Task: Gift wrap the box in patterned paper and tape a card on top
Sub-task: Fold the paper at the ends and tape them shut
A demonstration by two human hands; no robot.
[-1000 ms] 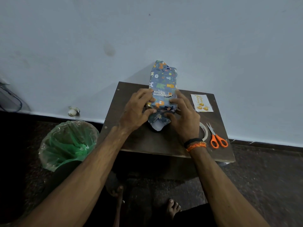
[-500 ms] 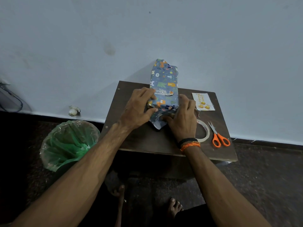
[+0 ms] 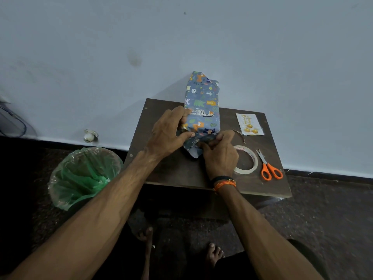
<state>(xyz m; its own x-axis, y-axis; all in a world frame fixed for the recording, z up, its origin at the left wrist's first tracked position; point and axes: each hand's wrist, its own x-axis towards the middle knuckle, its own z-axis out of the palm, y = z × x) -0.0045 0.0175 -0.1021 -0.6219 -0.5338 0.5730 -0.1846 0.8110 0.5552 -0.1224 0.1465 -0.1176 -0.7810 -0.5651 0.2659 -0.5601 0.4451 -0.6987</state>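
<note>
A person, seen from their own head looking down, was closing the near end of a long box wrapped in blue paper printed with small cartoon animals (image 3: 202, 107), which lay lengthwise on a small dark brown wooden bench (image 3: 173, 168) with its far end toward a pale blue wall. The step in hand appeared to be folding in the loose end flaps. The left hand (image 3: 168, 134) gripped the box's near left corner, fingers curled over the top edge and thumb pressed along the end. The right hand (image 3: 221, 152) pinched the paper at the box's near right corner, fingers curled round a fold. Below the box's near end a rounded flap of paper hung loose and unfolded. The far end looked crumpled and bunched rather than crisply creased. The next move would likely call for creasing that flap up flat and holding it while reaching for tape. To the right of the box lay a roll of clear tape (image 3: 247, 159), orange-handled scissors (image 3: 269, 168) and a small white card with gold print (image 3: 249, 124), not yet attached.
</note>
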